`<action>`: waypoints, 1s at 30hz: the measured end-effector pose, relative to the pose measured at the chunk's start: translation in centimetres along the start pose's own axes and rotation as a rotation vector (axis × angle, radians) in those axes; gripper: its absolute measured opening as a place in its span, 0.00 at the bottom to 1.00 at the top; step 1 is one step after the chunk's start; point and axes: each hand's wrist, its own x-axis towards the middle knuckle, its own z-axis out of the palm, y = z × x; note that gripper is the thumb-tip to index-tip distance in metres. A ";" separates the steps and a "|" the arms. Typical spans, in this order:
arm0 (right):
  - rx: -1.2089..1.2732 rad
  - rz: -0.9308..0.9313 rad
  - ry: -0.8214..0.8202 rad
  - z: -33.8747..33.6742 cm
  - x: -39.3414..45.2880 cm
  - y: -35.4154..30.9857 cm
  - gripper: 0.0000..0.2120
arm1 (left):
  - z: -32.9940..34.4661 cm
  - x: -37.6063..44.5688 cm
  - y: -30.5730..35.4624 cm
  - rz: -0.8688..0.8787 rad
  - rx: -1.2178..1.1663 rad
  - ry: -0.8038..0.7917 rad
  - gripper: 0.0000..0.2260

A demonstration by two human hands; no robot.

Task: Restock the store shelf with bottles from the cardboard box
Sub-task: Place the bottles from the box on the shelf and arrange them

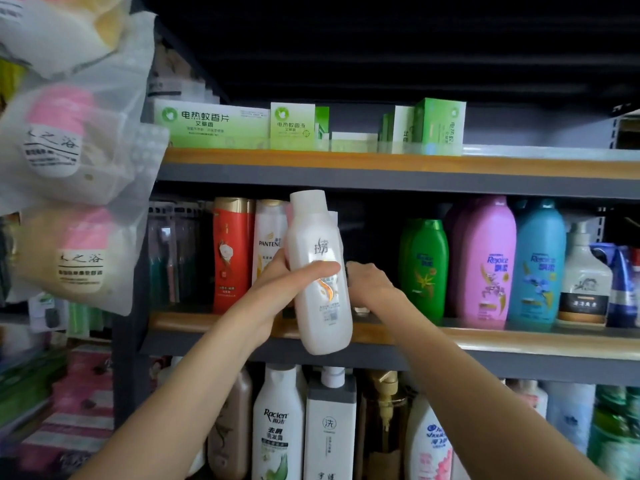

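Note:
My left hand (277, 289) grips a white shampoo bottle (320, 271), upright and slightly tilted, in front of the middle shelf (485, 337). My right hand (372, 285) reaches into the dark gap on that shelf just behind the white bottle, fingers curled around something dark that I cannot make out. A red bottle (232, 254) and a white Pantene bottle (270, 237) stand left of the gap. A green bottle (422, 268), a pink bottle (483, 258) and a blue bottle (538, 261) stand to its right. The cardboard box is not in view.
Green boxes (211, 124) line the top shelf. More bottles (277, 424) fill the lower shelf. Plastic bags of pink-capped goods (65, 140) hang at the left, close to the shelf post. A white pump bottle (583, 275) stands at the far right.

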 end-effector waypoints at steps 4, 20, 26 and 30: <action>-0.131 0.114 0.025 -1.5 -0.9 -0.1 0.27 | -0.2 0.2 0.3 -0.002 -0.027 -0.003 0.19; 0.478 0.156 0.287 -4.3 -6.5 4.4 0.23 | 0.5 -0.8 0.8 -0.026 -0.004 -0.001 0.21; 1.589 0.147 -0.304 -4.5 -9.1 6.1 0.22 | 1.4 -0.8 0.8 -0.057 -0.013 0.006 0.22; 1.853 0.043 -0.474 -4.2 -9.9 6.0 0.18 | 1.7 -0.7 0.8 -0.074 -0.037 -0.007 0.21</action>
